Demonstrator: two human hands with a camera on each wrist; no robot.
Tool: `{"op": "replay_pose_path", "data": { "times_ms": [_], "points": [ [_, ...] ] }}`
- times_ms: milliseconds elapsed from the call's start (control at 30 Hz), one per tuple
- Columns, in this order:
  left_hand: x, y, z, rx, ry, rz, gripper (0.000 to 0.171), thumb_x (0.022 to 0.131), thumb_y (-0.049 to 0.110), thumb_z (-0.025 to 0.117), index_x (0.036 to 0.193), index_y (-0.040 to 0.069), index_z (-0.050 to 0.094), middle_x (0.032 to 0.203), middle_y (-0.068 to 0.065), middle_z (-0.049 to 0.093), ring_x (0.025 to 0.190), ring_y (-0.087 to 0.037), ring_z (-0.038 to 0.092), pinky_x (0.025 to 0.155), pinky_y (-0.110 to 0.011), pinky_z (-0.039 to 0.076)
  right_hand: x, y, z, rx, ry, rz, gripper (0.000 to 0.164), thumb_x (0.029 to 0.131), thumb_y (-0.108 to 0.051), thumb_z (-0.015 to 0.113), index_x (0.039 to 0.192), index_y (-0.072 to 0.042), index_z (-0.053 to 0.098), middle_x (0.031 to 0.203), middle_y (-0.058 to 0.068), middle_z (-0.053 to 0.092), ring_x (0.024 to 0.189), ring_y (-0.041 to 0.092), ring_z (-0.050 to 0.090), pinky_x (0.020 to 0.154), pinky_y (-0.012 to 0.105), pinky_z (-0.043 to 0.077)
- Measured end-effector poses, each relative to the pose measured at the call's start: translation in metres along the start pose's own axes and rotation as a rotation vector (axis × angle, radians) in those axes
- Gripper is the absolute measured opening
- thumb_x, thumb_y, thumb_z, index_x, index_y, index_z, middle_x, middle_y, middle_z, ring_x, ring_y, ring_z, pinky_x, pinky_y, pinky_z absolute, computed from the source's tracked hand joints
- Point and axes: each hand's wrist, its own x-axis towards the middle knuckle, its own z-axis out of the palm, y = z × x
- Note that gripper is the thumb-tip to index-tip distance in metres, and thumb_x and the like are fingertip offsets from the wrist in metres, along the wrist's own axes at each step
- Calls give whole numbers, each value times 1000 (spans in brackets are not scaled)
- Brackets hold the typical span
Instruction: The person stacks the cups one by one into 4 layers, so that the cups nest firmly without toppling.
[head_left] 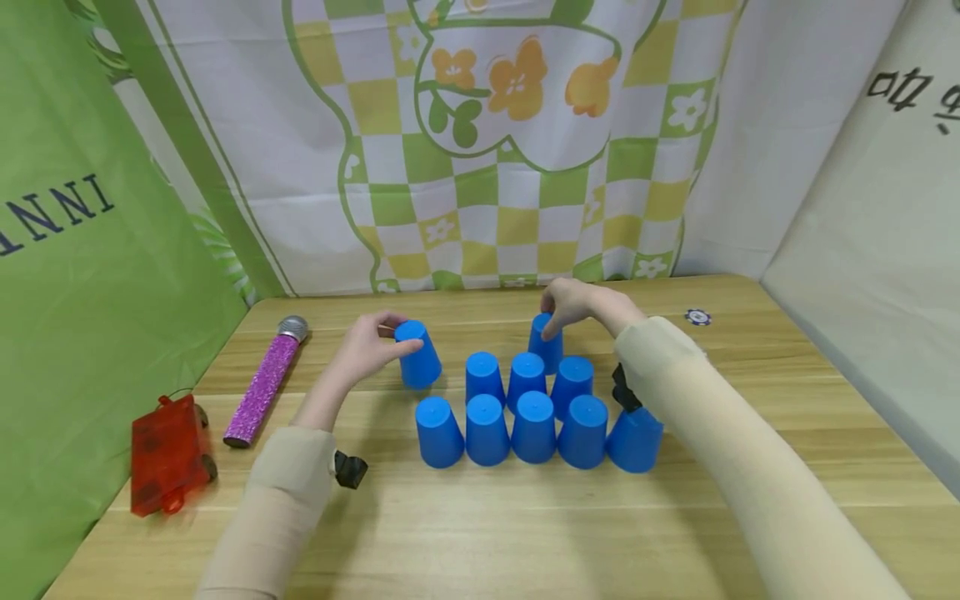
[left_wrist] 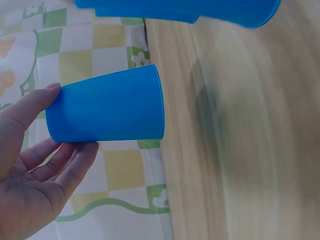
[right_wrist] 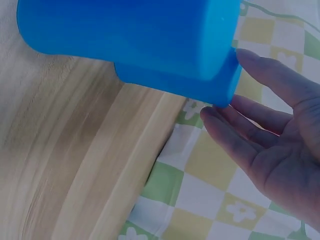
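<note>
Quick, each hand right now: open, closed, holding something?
Left hand: closed, holding a cup.
Right hand: closed, holding another cup.

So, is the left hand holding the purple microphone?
No, the left hand holds a blue cup, while the purple microphone lies on the table.

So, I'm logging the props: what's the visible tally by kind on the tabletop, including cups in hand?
Blue cups: 10
Glittery microphone: 1
Red wheeled toy: 1
Round chip: 1
Total: 13
</note>
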Motion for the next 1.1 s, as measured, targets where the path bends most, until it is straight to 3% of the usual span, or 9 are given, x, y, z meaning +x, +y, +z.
{"op": "replay_pose_path", "data": {
  "times_ms": [267,500,633,833,1100],
  "points": [
    [17,7,-9,54,-28,-18,50,84,29,70,122,0,57,122,-20,59,112,-36,58,88,-45,53,-10,6,-13,64,24,-52,53,83,-22,71,124,7,53,123,25,57,114,36,55,92,44,50],
    [36,13,-13,122,-46,25,50,84,28,70,120,-4,56,119,-24,60,109,-38,59,87,-45,54,-28,15,-27,151,95,-111,53,85,-21,69,126,8,52,124,26,57,115,38,54,96,47,48],
    [46,17,-16,151,-50,12,52,83,29,70,119,-5,56,118,-24,60,108,-36,59,87,-45,53,-39,24,-31,164,95,-122,54,86,-25,69,125,7,52,122,25,58,114,37,55,95,47,48],
    [55,21,-15,193,-81,-23,53,83,28,70,121,-6,54,117,-23,60,106,-34,58,88,-43,52,-55,44,-30,164,76,-110,56,86,-30,68,126,7,52,123,25,58,113,37,56,94,48,48],
    [69,36,-4,245,-90,-4,50,82,24,69,117,-10,55,112,-25,61,100,-33,60,85,-41,53,-72,56,-15,227,52,-139,56,86,-25,68,128,7,50,124,26,57,114,39,56,92,46,51]
  ]
}}
